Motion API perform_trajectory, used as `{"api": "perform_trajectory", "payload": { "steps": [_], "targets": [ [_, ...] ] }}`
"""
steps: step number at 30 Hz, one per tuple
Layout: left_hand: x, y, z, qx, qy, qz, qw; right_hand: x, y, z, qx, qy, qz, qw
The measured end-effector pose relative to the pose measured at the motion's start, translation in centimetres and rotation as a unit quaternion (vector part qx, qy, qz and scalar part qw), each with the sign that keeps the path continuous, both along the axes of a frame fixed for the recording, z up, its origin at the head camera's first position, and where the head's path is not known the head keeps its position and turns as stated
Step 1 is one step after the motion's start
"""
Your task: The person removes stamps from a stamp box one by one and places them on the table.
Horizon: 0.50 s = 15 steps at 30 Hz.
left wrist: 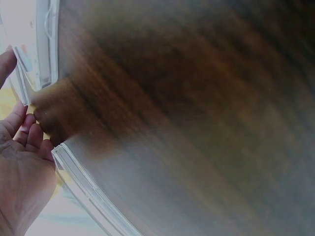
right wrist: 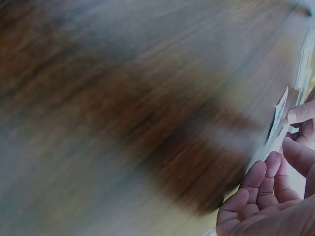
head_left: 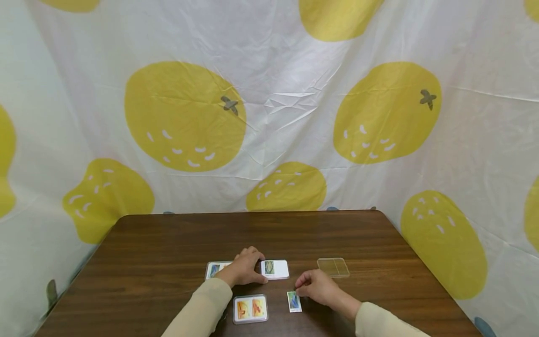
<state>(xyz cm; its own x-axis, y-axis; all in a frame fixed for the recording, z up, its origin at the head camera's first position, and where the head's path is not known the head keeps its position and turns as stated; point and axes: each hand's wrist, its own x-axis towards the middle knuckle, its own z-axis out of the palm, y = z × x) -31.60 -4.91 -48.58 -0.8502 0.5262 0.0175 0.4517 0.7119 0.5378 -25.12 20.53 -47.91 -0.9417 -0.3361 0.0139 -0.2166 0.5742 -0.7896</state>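
My left hand point(head_left: 246, 267) grips the left end of a clear-rimmed case point(head_left: 280, 270), thumb and finger at its edges. A green stamp lies in the case's left half, beside a blank white half. My right hand point(head_left: 319, 286) pinches the upper right edge of a blue-green stamp point(head_left: 294, 302), just above or on the table. In the right wrist view this stamp point(right wrist: 278, 117) appears edge-on by the fingertips. Behind my left hand, a second case point(head_left: 213, 269) with a blue stamp is partly covered. The left wrist view shows case edges near the left fingers.
A case with two orange stamps point(head_left: 241, 319) lies near the front of the brown table point(head_left: 168, 262). An unfilled clear lid or frame point(head_left: 332, 267) lies behind my right hand. A fruit-print cloth point(head_left: 278, 140) hangs beyond the table.
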Motion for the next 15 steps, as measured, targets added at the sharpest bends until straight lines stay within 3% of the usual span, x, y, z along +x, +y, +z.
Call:
{"api": "perform_trajectory", "payload": {
  "steps": [7, 15],
  "targets": [
    [0.1, 0.0, 0.0, 0.005, 0.004, 0.002, 1.0000, -0.5, -0.8, 0.9, 0.003, 0.010, -0.001, 1.0000],
    [-0.1, 0.0, -0.1, -0.002, 0.001, 0.011, 0.9999, -2.1, -1.9, 1.0, 0.006, 0.027, -0.018, 0.9994]
  ]
}}
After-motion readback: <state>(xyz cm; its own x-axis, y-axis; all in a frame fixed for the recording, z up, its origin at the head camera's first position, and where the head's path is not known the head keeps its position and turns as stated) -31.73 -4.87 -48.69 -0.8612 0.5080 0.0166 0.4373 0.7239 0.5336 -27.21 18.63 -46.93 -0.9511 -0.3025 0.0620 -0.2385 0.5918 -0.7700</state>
